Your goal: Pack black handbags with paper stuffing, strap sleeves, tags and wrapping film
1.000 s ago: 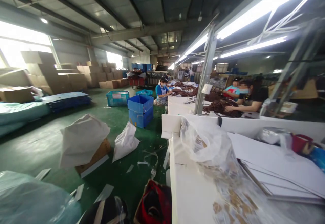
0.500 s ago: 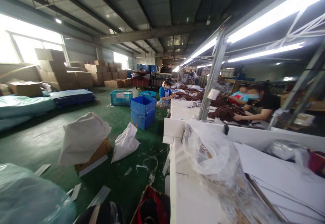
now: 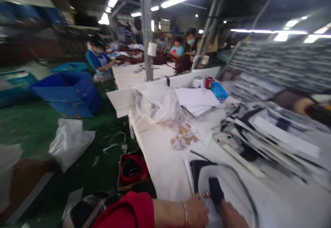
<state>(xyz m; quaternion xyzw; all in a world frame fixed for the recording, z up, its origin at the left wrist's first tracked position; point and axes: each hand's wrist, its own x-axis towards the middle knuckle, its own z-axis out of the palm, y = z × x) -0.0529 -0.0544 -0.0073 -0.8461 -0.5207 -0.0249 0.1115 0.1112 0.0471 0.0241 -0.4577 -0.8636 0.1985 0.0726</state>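
Note:
At the bottom of the view lies a black bag-like item (image 3: 198, 167) with a long dark strap (image 3: 244, 183), partly covered by clear whitish plastic (image 3: 207, 176). A black tab (image 3: 216, 190) with a small copper-coloured metal piece stands out on it. My left hand (image 3: 196, 211), below a red sleeve and a bracelet, is closed with curled fingers at the near left side of the item. From the right, my right hand (image 3: 232, 216) is at the black tab, its thumb against the tab's lower end. Its other fingers are cut off by the frame or blurred.
Tan tags (image 3: 184, 136) and a crumpled clear plastic bag (image 3: 157, 104) lie on the white table (image 3: 160, 166). White sheets (image 3: 198, 96) and a pile of plastic-wrapped black-and-white items (image 3: 269, 135) are farther right. Blue bins (image 3: 69, 97) stand left on the floor. Co-workers sit beyond.
The view has swung right and down to the near table. Both my hands and the black item, out of sight earlier, are now in view.

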